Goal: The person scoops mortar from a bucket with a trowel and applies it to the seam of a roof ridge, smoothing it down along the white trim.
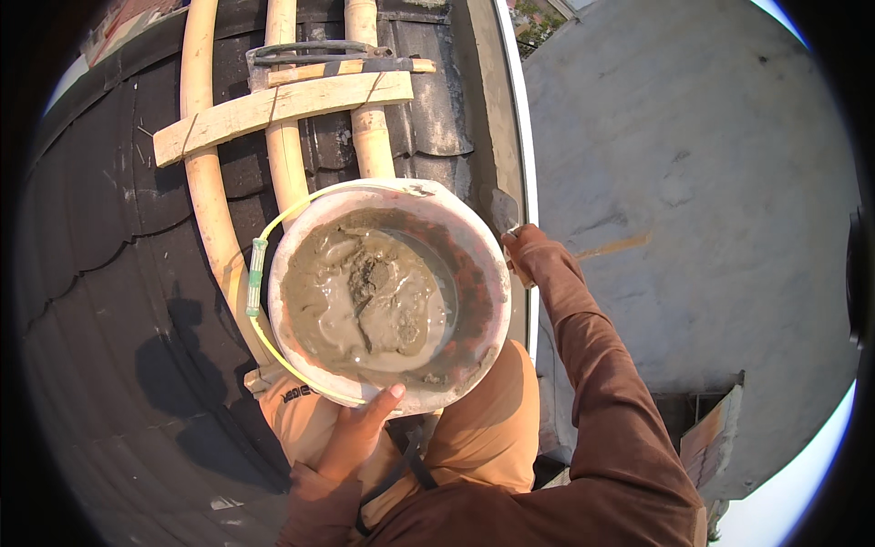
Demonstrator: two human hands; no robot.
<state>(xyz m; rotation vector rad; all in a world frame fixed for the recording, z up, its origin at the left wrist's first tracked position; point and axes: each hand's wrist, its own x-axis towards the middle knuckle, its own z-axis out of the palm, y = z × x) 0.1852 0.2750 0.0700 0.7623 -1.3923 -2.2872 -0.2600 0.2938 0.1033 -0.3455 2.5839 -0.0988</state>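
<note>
A pale bucket [497,310] of wet grey mortar [392,301] is in front of my knees, over the lower ends of the bamboo poles. Its yellow wire handle, with a green grip [256,278], hangs over to the left side. My left hand [354,442] grips the bucket's near rim, thumb over the edge and fingers hidden beneath. On the far side of the bucket's right rim, my right hand [533,251] is closed around the handle of a trowel. The trowel's blade [504,210] lies against the cement strip along the wall's edge.
Dark roof tiles [100,301] slope away on the left. Three bamboo poles [214,196] run up the roof, tied under a wooden crosspiece [283,108]. A float-like tool [319,56] lies above it. Beyond the white edge [524,118], a grey concrete surface [702,182] spreads right.
</note>
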